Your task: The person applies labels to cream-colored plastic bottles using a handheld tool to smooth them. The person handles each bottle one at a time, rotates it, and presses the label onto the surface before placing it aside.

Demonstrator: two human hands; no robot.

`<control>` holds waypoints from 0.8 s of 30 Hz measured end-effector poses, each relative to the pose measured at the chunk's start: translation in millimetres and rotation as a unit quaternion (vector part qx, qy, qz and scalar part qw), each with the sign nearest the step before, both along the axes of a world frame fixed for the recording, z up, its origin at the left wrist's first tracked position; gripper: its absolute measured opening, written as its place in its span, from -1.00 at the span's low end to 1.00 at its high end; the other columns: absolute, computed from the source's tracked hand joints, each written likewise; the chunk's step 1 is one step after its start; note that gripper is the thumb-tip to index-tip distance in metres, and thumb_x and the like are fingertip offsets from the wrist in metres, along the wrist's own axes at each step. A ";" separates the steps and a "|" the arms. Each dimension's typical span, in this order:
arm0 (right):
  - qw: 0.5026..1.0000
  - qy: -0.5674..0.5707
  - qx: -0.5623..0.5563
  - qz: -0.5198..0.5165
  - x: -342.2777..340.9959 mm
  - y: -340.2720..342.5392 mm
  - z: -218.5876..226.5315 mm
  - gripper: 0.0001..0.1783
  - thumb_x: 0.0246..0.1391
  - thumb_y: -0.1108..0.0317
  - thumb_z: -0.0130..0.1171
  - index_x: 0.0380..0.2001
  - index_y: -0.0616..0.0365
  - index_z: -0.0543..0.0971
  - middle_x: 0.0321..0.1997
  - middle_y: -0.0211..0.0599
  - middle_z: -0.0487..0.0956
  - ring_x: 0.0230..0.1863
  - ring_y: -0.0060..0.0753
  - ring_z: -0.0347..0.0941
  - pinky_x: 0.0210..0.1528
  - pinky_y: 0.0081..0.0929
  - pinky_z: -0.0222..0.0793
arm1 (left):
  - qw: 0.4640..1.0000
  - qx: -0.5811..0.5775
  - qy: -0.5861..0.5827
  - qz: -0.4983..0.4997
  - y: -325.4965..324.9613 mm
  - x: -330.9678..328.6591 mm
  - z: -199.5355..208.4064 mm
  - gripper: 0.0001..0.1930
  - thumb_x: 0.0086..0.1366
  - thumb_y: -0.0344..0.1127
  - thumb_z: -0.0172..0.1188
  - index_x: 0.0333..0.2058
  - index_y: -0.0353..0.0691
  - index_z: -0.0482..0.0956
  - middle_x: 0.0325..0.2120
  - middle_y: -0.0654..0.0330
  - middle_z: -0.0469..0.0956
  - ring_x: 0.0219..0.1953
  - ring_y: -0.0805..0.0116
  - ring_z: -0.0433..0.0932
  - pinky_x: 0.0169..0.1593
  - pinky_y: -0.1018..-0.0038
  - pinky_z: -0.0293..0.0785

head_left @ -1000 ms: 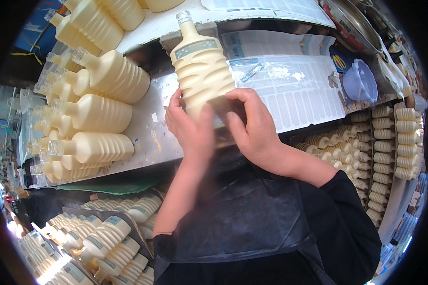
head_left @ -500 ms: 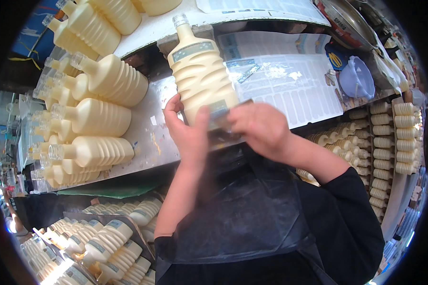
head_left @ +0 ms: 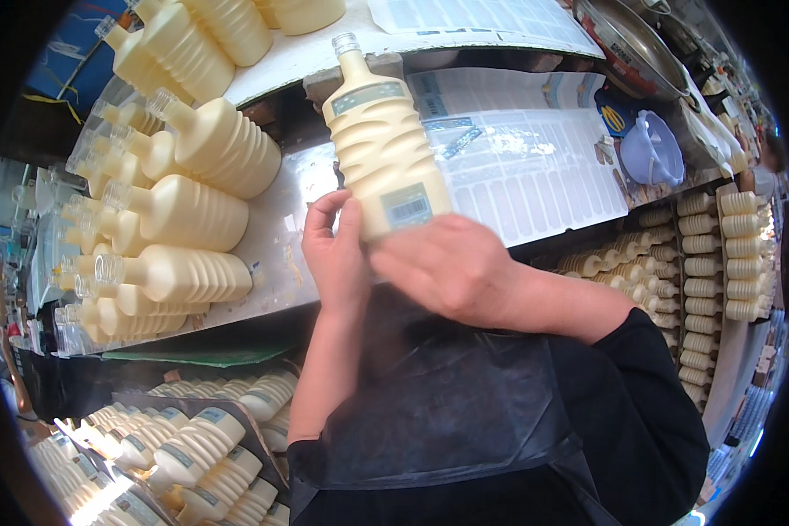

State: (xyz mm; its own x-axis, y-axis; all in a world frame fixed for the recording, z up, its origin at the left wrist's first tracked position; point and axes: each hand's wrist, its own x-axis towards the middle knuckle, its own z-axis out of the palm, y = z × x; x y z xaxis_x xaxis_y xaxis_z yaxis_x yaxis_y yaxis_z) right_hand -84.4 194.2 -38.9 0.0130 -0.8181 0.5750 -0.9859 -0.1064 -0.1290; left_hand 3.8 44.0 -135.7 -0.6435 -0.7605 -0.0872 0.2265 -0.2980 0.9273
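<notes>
A cream ribbed bottle [head_left: 386, 149] with a clear threaded neck lies tilted back on the bench, its neck pointing away from me. One bluish label [head_left: 366, 97] runs across its shoulder, and a second label [head_left: 407, 206] with a barcode sits low on the same face. My left hand [head_left: 335, 254] grips the lower left edge, thumb up along the side. At the bottle's base, my right hand [head_left: 456, 267] reaches across from the right, its fingers smeared by motion; whether it holds anything cannot be made out.
Blank cream bottles [head_left: 197, 210] are stacked on their sides at left. Label sheets [head_left: 535, 167] lie right of my bottle, beside a lavender bucket [head_left: 650, 151] and a metal pan [head_left: 631, 44]. Labelled bottles [head_left: 193, 447] fill a bin lower left; more bottles [head_left: 700, 289] line racks at right.
My right hand has moved down and left from the lower label to the base, uncovering that label. The bottle sits slightly further right and lower in view. My left hand keeps its hold.
</notes>
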 end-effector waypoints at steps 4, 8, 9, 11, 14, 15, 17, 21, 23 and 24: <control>0.998 0.015 0.014 -0.051 0.4 -11.0 2.8 -0.68 -0.10 0.46 0.24 -0.19 0.24 0.63 -0.26 -0.23 0.60 -0.28 -0.27 0.60 -0.27 -0.37 0.45 | 1.000 0.014 0.009 -0.013 1.1 4.5 8.3 -0.81 0.50 -0.38 0.13 -0.01 -0.32 0.58 -0.09 0.18 0.60 -0.05 0.47 0.53 0.06 0.48 0.50; 0.996 0.037 0.083 0.010 17.5 -5.1 -17.9 -0.73 -0.08 0.45 0.23 -0.22 0.17 0.62 -0.33 -0.32 0.57 -0.35 -0.35 0.57 -0.32 -0.42 0.42 | 0.998 0.045 0.025 -0.031 2.2 6.4 13.8 -0.75 0.57 -0.33 0.02 0.03 -0.32 0.59 -0.08 0.19 0.59 0.00 0.43 0.52 0.13 0.44 0.46; 0.996 -0.039 0.083 0.004 11.4 -5.6 -18.0 -0.79 -0.05 0.46 0.29 -0.26 0.12 0.62 -0.32 -0.34 0.60 -0.34 -0.39 0.60 -0.32 -0.41 0.45 | 0.999 -0.018 -0.009 -0.042 3.7 7.9 19.7 -0.70 0.59 -0.29 -0.04 0.07 -0.34 0.56 -0.02 0.17 0.56 0.08 0.38 0.48 0.23 0.39 0.37; 0.969 -0.224 -0.037 -0.098 8.2 -12.8 -14.8 -0.87 0.05 0.51 0.23 -0.28 0.14 0.57 -0.36 -0.20 0.59 -0.33 -0.13 0.61 -0.30 -0.25 0.50 | 0.999 -0.009 0.015 -0.035 9.7 8.8 16.7 -0.70 0.59 -0.29 -0.06 0.10 -0.34 0.52 0.03 0.16 0.52 0.12 0.37 0.44 0.30 0.38 0.29; 0.916 -0.361 -0.061 -0.163 5.0 -20.3 -6.6 -0.74 0.13 0.56 0.08 -0.08 0.21 0.47 -0.25 -0.01 0.55 -0.17 0.18 0.53 -0.12 -0.06 0.47 | 0.989 -0.137 -0.051 -0.013 17.7 7.6 5.6 -0.61 0.52 -0.21 0.02 0.18 -0.32 0.39 0.14 0.06 0.39 0.23 0.23 0.32 0.36 0.28 0.19; 0.925 -0.344 -0.044 -0.157 5.2 -24.2 -12.8 -0.71 0.13 0.56 0.07 -0.04 0.22 0.45 -0.21 0.03 0.54 -0.13 0.20 0.51 -0.07 -0.05 0.45 | 0.974 -0.203 -0.094 0.006 19.0 6.1 0.7 -0.56 0.46 -0.17 0.09 0.18 -0.30 0.38 0.15 0.02 0.37 0.22 0.16 0.31 0.35 0.24 0.20; 0.937 -0.316 -0.010 -0.151 3.6 -23.0 -18.5 -0.65 0.16 0.56 0.02 0.04 0.24 0.40 -0.07 0.11 0.49 0.00 0.23 0.44 0.08 -0.03 0.39 | 0.945 -0.277 -0.174 0.022 23.5 -0.7 7.3 -0.34 0.28 -0.10 0.30 0.22 -0.34 0.29 0.15 -0.11 0.29 0.25 -0.05 0.23 0.37 0.13 0.14; 0.908 -0.330 -0.067 -0.250 -15.3 -8.4 -34.6 -0.63 0.19 0.52 0.03 0.08 0.26 0.39 0.02 0.13 0.48 0.05 0.26 0.44 0.12 0.00 0.37 | 0.914 -0.339 -0.220 0.024 24.5 -13.6 23.2 -0.18 0.20 -0.06 0.38 0.26 -0.42 0.20 0.16 -0.17 0.27 0.26 -0.08 0.24 0.36 0.10 0.17; 0.896 -0.364 -0.076 -0.241 -22.4 -3.9 -40.9 -0.63 0.22 0.50 0.03 0.10 0.26 0.38 0.05 0.14 0.48 0.09 0.26 0.44 0.14 -0.03 0.37 | 0.934 -0.293 -0.204 0.030 22.2 -21.2 26.0 -0.19 0.21 -0.06 0.37 0.26 -0.41 0.20 0.16 -0.16 0.28 0.24 -0.07 0.27 0.35 0.11 0.19; 0.890 -0.381 -0.080 -0.236 -25.3 -2.6 -42.6 -0.63 0.24 0.48 0.03 0.11 0.27 0.37 0.07 0.14 0.48 0.10 0.26 0.44 0.16 -0.04 0.37 | 0.942 -0.270 -0.196 0.033 21.8 -23.3 26.3 -0.20 0.22 -0.05 0.36 0.26 -0.41 0.20 0.16 -0.16 0.29 0.23 -0.06 0.28 0.34 0.11 0.20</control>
